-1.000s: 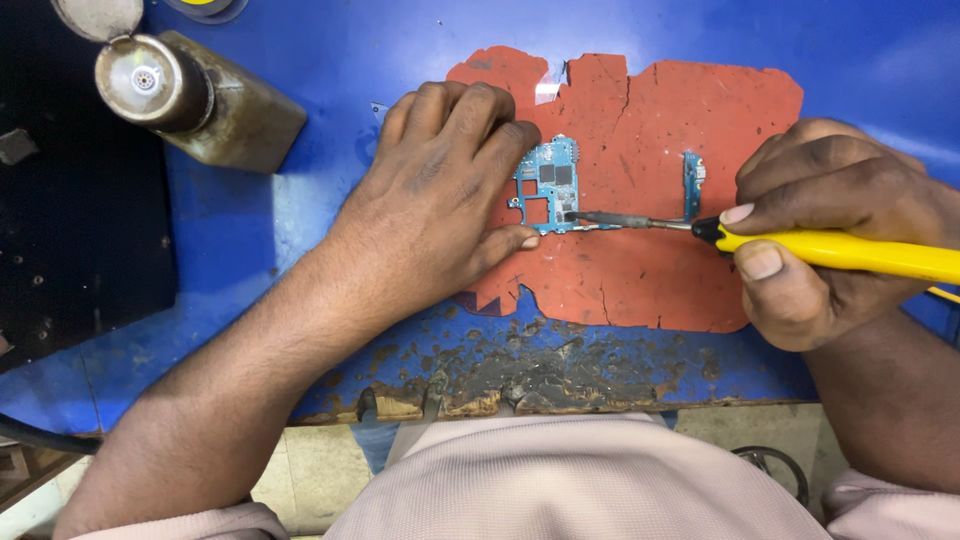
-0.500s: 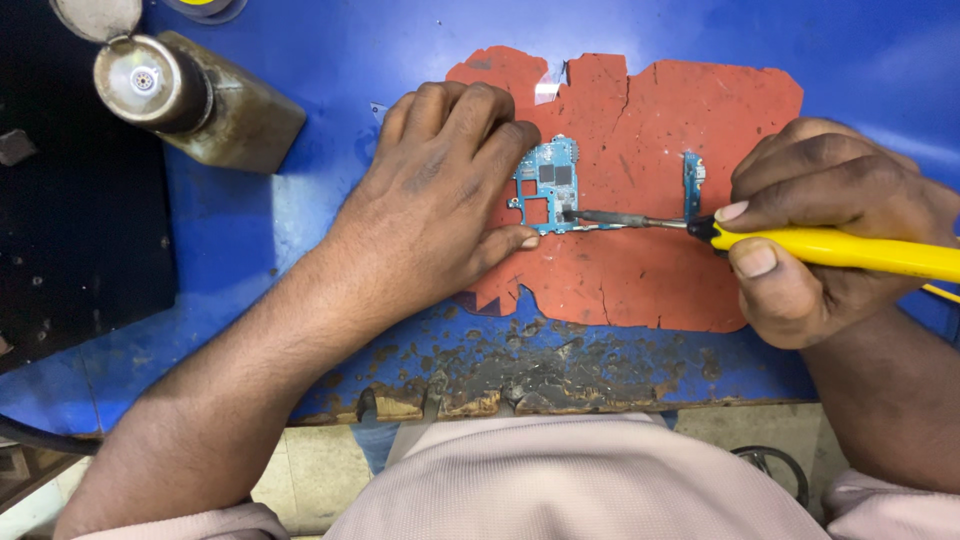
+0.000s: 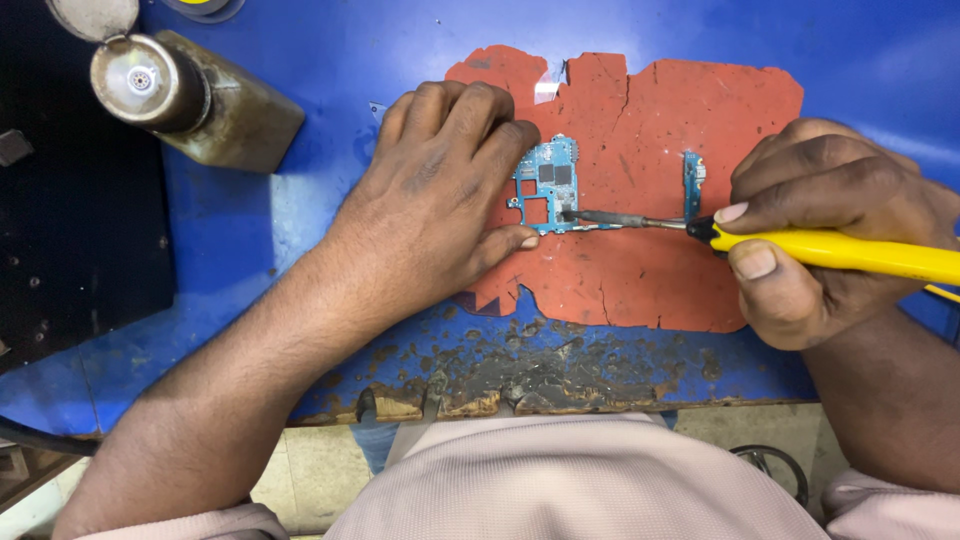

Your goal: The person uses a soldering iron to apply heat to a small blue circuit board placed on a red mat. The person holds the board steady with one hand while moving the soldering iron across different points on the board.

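Note:
A small blue circuit board (image 3: 548, 183) lies on a cracked red mat (image 3: 640, 270). My left hand (image 3: 430, 205) rests flat on the mat and presses the board's left edge with fingers and thumb. My right hand (image 3: 830, 230) grips a soldering iron with a yellow handle (image 3: 850, 252). Its dark metal tip (image 3: 575, 215) touches the lower right part of the board. A narrow blue board strip (image 3: 692, 183) lies on the mat just left of my right hand's fingers.
The mat sits on a blue bench (image 3: 300, 200) whose front edge (image 3: 500, 385) is charred and chipped. A brownish bottle with a round metal top (image 3: 185, 95) lies at the back left. A dark surface (image 3: 70, 230) borders the bench on the left.
The iron's tip has crept slightly left along the board. Both hands otherwise hold their places.

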{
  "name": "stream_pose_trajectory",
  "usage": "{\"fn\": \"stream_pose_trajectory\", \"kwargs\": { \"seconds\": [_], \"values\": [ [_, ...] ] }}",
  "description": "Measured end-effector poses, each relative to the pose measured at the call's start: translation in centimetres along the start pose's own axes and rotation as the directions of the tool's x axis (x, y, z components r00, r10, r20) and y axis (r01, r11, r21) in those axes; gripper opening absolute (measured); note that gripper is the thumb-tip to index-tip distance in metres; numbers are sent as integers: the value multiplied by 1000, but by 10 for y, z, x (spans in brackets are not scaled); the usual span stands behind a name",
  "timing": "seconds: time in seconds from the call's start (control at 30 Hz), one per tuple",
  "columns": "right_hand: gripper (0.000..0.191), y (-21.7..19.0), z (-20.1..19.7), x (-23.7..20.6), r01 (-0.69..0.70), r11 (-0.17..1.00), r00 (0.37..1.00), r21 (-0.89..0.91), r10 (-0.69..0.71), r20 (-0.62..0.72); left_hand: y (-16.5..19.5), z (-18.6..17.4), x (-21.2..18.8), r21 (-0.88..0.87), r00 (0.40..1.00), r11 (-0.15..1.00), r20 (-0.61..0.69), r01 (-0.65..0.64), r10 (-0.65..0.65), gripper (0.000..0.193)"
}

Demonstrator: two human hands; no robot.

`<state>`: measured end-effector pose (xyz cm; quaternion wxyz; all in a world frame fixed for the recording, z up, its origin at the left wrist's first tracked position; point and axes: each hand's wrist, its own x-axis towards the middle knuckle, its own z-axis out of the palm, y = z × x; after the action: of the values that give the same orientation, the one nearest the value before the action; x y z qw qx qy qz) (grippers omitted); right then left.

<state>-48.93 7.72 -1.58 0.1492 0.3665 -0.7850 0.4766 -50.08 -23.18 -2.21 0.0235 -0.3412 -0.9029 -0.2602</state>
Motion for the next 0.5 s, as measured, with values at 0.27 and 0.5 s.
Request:
{"fn": "stream_pose_trajectory", "kwargs": {
  "seconds": [0.27,0.5],
  "values": [
    [17,0,2,1,2,1000,1000,7,-2,-4,-1,0,0,9,1000,1000,-4,-4,4,76],
    [15,2,2,0,2,1000,1000,11,-2,-10,-1,0,0,7,1000,1000,8,6,-6,76]
  ]
}}
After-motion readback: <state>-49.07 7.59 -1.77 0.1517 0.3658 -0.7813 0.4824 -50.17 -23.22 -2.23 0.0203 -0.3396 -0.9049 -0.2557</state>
